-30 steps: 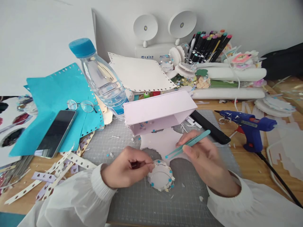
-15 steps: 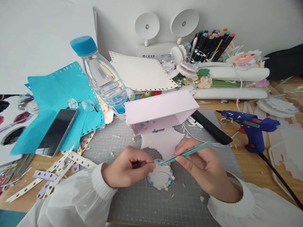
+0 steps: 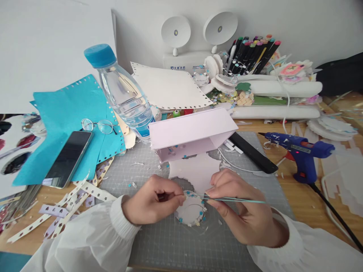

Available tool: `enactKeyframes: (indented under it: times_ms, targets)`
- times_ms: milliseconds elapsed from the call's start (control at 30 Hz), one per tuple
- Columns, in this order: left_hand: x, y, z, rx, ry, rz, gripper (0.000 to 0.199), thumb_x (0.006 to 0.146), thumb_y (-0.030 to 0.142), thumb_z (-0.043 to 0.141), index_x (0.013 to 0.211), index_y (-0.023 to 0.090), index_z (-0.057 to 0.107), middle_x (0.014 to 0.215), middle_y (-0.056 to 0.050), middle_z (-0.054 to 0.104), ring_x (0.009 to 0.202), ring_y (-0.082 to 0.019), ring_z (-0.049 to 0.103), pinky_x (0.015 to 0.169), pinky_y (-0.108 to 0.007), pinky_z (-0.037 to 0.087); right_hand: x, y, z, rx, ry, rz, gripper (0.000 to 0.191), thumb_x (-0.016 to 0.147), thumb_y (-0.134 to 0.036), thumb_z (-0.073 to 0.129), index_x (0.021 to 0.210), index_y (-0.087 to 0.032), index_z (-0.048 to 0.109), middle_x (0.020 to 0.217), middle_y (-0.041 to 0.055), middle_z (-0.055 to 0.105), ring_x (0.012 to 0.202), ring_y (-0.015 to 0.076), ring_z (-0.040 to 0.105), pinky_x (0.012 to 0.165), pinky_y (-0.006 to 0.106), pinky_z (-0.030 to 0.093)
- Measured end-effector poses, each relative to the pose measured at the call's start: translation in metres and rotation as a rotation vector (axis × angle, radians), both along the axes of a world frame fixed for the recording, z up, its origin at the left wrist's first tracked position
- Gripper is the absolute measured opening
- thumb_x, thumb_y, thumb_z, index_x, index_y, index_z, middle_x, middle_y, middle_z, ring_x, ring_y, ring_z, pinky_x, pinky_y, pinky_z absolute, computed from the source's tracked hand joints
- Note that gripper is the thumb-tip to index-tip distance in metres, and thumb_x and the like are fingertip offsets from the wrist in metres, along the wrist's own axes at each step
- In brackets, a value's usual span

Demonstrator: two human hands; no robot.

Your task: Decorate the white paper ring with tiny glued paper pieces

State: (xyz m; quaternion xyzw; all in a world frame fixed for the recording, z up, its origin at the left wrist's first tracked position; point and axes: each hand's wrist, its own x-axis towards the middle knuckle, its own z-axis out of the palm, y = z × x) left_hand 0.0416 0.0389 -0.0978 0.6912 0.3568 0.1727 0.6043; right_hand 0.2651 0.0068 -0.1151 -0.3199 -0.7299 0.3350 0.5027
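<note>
My left hand [image 3: 159, 198] pinches the upper left edge of a round white paper disc [image 3: 189, 211]. Small blue and cream paper pieces dot the disc's rim, and a thin ring line shows on its face. In my right hand [image 3: 241, 207] is a pair of teal tweezers [image 3: 235, 199], held almost level with the tips reaching toward the disc's top edge. Whether the tips touch the rim or grip a piece is too small to tell. Just behind the disc lies a white paper sheet [image 3: 195, 170] with curved cut-outs.
A grey cutting mat [image 3: 170, 245] lies under my hands. Behind stands a pale folded paper box [image 3: 193, 130], beside a water bottle [image 3: 121, 94]. A blue glue gun [image 3: 300, 151] is at right, near a black cutter [image 3: 252, 153]. A phone [image 3: 69, 158] and punched strips [image 3: 56, 211] are at left.
My right hand has turned the tweezers from a raised slant to nearly level, and their tips have drawn slightly right. My left hand and the disc are almost unmoved.
</note>
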Motion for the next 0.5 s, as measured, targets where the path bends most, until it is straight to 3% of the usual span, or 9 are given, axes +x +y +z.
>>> enactKeyframes:
  times_ms: [233,500]
  targets:
    - [-0.0004,0.0003,0.0001,0.029,-0.005,-0.019,0.027,0.088,0.022,0.051,0.064,0.010,0.057,0.050,0.003,0.039,0.044,-0.005,0.027,0.039,-0.018,0.022,0.0018,0.0002,-0.0013,-0.058,-0.063,0.018,0.031,0.081,-0.008,0.057,0.104,-0.029,0.057,0.081,0.0038,0.060,0.074,0.0200,0.055,0.071,0.041,0.047]
    - [-0.0001,-0.0003,0.0020,0.081,-0.010,-0.049,0.031,0.088,0.024,0.050,0.061,0.010,0.057,0.050,0.003,0.040,0.044,-0.006,0.030,0.040,-0.018,0.025,0.0010,0.0038,0.0020,-0.071,-0.076,0.049,0.030,0.082,-0.008,0.057,0.105,-0.027,0.059,0.081,0.0035,0.060,0.075,0.0188,0.056,0.065,0.036,0.047]
